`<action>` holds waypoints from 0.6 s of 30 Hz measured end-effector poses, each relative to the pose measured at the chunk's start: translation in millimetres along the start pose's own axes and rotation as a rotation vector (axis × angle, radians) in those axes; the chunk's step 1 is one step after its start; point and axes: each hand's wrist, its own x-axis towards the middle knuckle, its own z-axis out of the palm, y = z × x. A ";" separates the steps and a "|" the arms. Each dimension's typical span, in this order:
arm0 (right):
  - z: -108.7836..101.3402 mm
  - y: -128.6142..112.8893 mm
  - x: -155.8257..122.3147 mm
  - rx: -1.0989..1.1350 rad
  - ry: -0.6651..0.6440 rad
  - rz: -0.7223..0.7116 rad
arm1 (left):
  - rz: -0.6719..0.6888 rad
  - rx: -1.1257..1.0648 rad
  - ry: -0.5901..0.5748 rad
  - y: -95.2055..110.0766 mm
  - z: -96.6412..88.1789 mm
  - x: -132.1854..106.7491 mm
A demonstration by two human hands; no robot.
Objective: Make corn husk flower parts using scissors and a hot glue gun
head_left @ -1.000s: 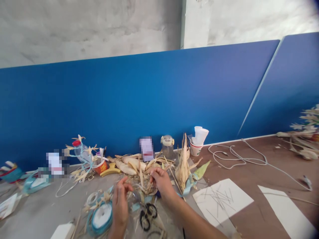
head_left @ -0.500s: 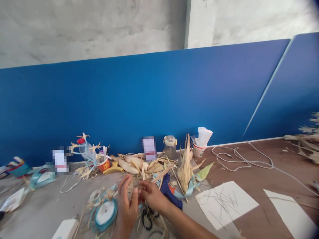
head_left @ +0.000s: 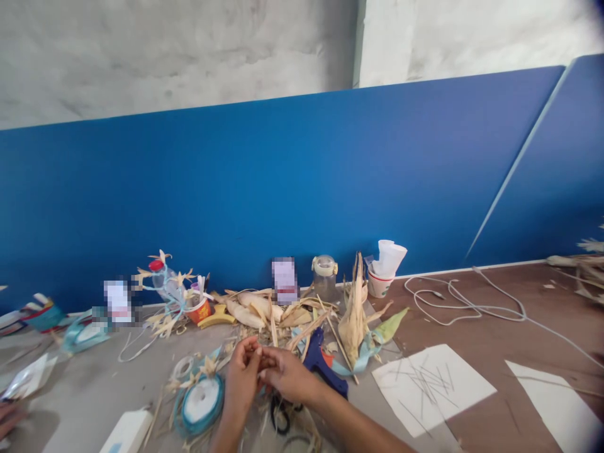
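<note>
My left hand and my right hand meet at the fingertips above the littered table. Both are pinched closed, and whatever is between the fingers is too small or hidden to name. To the left lies a spool of blue ribbon with pale husk flowers on it. A dark blue glue gun rests just right of my right hand. Below the hands, black-handled scissors lie partly covered among husk strips. Dried corn husks are heaped behind the hands.
A standing husk bundle, a clear jar and a paper cup stand toward the blue partition. White paper with thin sticks and a white cable lie right. Another person's hand shows at the left edge.
My hands have drawn together: the left fingers, apart before, have closed to meet the right fingertips. Another person's hand has appeared at the left edge. The view has shifted slightly.
</note>
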 end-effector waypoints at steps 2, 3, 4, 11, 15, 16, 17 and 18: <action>-0.2 1.2 -0.3 -0.017 -0.009 0.042 | -0.012 -0.046 0.008 -0.9 -0.3 1.7; -0.9 2.4 -0.5 -0.034 -0.001 0.072 | -0.012 -0.059 0.017 -1.3 -0.8 2.8; -2.3 3.8 -0.7 -0.066 0.024 0.102 | -0.008 -0.064 0.032 -1.5 -1.5 4.0; -21.9 -1.6 -8.2 -0.937 0.457 -0.124 | 0.023 -0.040 0.120 -4.5 -8.1 11.1; -28.3 -9.9 -13.3 -1.359 0.477 -0.206 | 0.071 0.070 0.151 -11.5 -9.6 13.5; -28.6 -10.0 -14.0 -1.405 0.463 -0.200 | 0.099 0.130 0.161 -13.0 -9.9 13.8; -28.5 -9.2 -14.4 -1.434 0.445 -0.187 | 0.136 0.192 0.171 -14.0 -10.1 13.9; -28.3 -7.6 -14.7 -1.451 0.428 -0.171 | 0.180 0.249 0.178 -14.6 -10.0 13.6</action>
